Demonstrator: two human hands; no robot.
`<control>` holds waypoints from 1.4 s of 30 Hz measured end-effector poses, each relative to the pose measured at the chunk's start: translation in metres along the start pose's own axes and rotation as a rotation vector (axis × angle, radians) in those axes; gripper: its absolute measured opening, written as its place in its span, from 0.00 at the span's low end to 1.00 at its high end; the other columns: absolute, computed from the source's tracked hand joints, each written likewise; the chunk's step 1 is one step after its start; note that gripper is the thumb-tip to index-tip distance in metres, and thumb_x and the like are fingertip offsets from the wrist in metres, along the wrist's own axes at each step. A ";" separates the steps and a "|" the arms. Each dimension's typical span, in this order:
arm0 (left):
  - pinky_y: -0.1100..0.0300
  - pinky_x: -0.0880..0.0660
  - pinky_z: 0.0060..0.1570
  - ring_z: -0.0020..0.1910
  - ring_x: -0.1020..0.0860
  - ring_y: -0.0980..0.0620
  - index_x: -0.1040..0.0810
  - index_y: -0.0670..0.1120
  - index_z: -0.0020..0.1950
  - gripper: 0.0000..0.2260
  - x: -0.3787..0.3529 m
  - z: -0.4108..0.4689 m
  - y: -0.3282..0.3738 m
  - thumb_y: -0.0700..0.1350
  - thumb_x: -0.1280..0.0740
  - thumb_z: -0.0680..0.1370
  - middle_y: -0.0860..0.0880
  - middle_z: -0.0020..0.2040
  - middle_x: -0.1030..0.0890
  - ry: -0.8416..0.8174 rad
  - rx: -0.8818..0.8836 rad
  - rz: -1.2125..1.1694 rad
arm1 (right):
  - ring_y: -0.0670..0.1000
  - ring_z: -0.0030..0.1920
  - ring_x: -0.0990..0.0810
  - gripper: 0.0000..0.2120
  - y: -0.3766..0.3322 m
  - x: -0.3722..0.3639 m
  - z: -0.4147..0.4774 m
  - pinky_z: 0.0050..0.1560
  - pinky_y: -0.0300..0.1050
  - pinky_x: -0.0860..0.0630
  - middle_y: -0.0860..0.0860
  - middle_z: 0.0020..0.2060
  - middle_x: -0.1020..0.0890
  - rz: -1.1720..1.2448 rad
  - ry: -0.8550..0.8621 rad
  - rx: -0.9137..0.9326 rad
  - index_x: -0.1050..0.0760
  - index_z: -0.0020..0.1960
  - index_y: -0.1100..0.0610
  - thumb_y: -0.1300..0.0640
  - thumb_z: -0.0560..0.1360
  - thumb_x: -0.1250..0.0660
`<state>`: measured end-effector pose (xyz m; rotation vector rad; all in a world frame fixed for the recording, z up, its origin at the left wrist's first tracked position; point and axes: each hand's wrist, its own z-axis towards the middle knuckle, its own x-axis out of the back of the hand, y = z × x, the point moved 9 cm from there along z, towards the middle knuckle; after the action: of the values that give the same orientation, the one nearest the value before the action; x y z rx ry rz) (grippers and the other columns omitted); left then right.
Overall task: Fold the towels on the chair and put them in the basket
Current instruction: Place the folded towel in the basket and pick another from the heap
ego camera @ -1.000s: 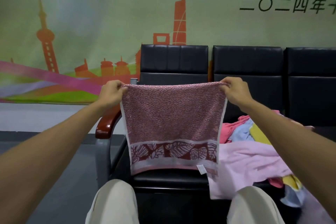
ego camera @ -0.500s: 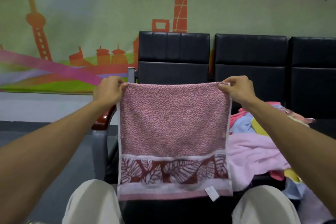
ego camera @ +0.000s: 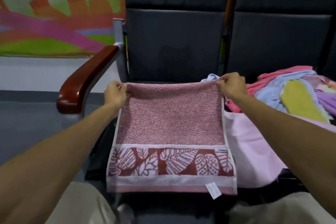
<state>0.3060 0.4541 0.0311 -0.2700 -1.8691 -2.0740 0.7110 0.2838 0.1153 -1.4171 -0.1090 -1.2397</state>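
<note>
A red-and-white speckled towel (ego camera: pixel 171 123) with a leaf-pattern band lies spread over the black chair seat (ego camera: pixel 163 205), its near edge with a white tag hanging toward me. My left hand (ego camera: pixel 116 93) pinches the towel's far left corner. Its far right corner is pinched by my right hand (ego camera: pixel 231 87). A pale pink towel (ego camera: pixel 254 147) lies to the right of it, and a heap of pink, blue, yellow and purple towels (ego camera: pixel 294 96) covers the neighbouring seat. No basket is in view.
The chair's black backrest (ego camera: pixel 174 42) rises just behind the towel. A glossy brown armrest (ego camera: pixel 85 80) stands at the left on a grey metal post. A colourful wall banner (ego camera: pixel 54 23) and grey floor lie beyond. My knees show at the bottom.
Both hands have lowered the hanging towel and laid it flat across the seat. The camera has tilted down and come closer to the chair.
</note>
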 end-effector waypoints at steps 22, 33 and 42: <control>0.65 0.29 0.41 0.39 0.26 0.57 0.25 0.48 0.45 0.06 -0.045 -0.115 0.013 0.44 0.29 0.75 0.51 0.43 0.25 -0.584 -0.501 0.506 | 0.43 0.34 0.23 0.07 0.005 -0.097 -0.090 0.39 0.40 0.28 0.45 0.34 0.19 -0.157 -0.650 0.459 0.22 0.37 0.52 0.54 0.73 0.28; 0.72 0.34 0.54 0.53 0.30 0.55 0.26 0.58 0.48 0.18 0.006 -0.171 -0.035 0.40 0.23 0.69 0.53 0.52 0.28 -0.800 -0.486 0.693 | 0.48 0.48 0.31 0.25 0.039 -0.086 -0.180 0.50 0.46 0.29 0.45 0.45 0.28 -0.407 -0.847 0.546 0.31 0.47 0.49 0.49 0.60 0.18; 0.52 0.28 0.47 0.44 0.25 0.50 0.29 0.51 0.48 0.04 -0.001 -0.156 -0.021 0.43 0.39 0.81 0.51 0.44 0.23 -0.567 -0.517 0.703 | 0.50 0.43 0.25 0.04 0.034 -0.071 -0.161 0.43 0.41 0.34 0.50 0.42 0.20 -0.331 -0.627 0.553 0.20 0.49 0.58 0.59 0.75 0.29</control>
<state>0.3115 0.3018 -0.0071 -1.5235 -1.1340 -2.0045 0.6085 0.1911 0.0021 -1.2662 -1.0685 -0.8756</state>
